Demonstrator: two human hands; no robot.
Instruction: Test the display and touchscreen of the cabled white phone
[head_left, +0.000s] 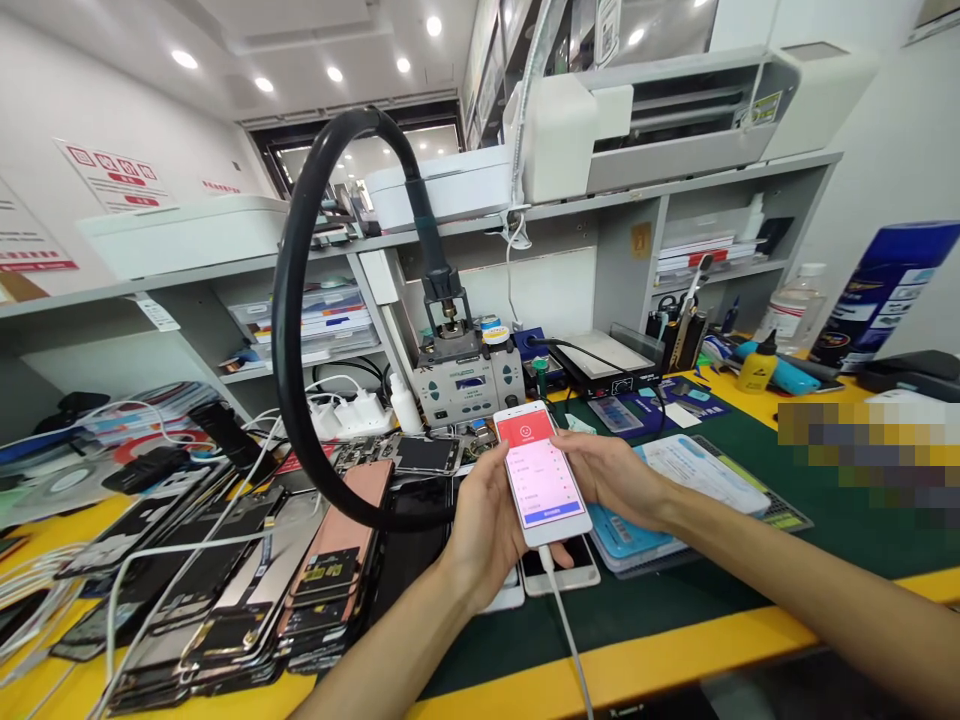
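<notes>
A white smartphone (pixel 541 475) is held upright between both hands, its screen lit with a red banner, a list and a blue bar. My left hand (pixel 480 520) wraps round its left side and back, some fingers hidden behind it. On its right edge, my right hand (pixel 611 470) grips the phone with the thumb near the upper side of the screen. A white charging cable (pixel 562 600) is plugged into the bottom end and runs down past the table edge. Below the held phone, another white phone (pixel 561 577) lies on the green mat (pixel 675 590).
Stacks of dismantled phones (pixel 330 570) cover the left side. A hot air station (pixel 469 385) with a thick black hose (pixel 289 300) arching forward stands behind. Blue plastic cases (pixel 637 540) lie on the right, with a yellow bottle (pixel 757 365) farther back. White cables (pixel 187 550) cross the left.
</notes>
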